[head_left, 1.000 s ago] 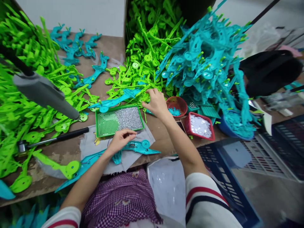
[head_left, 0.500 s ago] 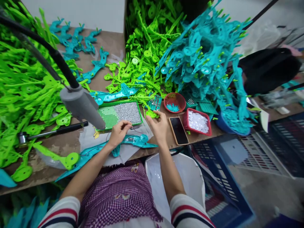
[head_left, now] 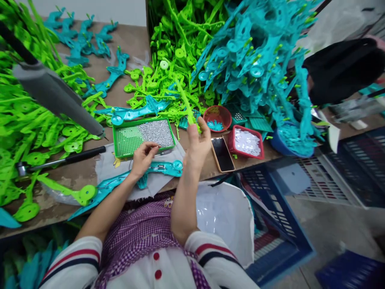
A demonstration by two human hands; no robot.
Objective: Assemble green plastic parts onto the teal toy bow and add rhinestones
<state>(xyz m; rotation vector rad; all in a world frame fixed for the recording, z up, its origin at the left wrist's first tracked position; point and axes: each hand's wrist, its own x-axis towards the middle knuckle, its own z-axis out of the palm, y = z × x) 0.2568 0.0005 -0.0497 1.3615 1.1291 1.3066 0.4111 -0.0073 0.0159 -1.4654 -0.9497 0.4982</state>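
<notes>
My right hand (head_left: 199, 138) grips the lower end of a long green plastic part (head_left: 185, 96), which stands up and leans left in front of the green heap. Fingers pinched together, my left hand (head_left: 143, 158) is over the near edge of a green tray (head_left: 129, 138) of small silver pieces; what it holds is too small to name. Beneath my left wrist lies a long teal part (head_left: 165, 168) with a small metal piece set in it, on a pale cloth (head_left: 104, 165).
A grey screwdriver-like tool (head_left: 60, 96) hangs at the left above a hammer (head_left: 64, 160). Right of my hands are a phone (head_left: 222, 154), a red bowl (head_left: 227, 116), a red box (head_left: 262, 152) of white pieces and a blue bowl (head_left: 279, 146). A large teal pile (head_left: 255, 60) rises behind.
My right hand has picked up the green part and raised it upright. My left hand stays pinched near the tray. The hanging tool appears further left as the view has shifted.
</notes>
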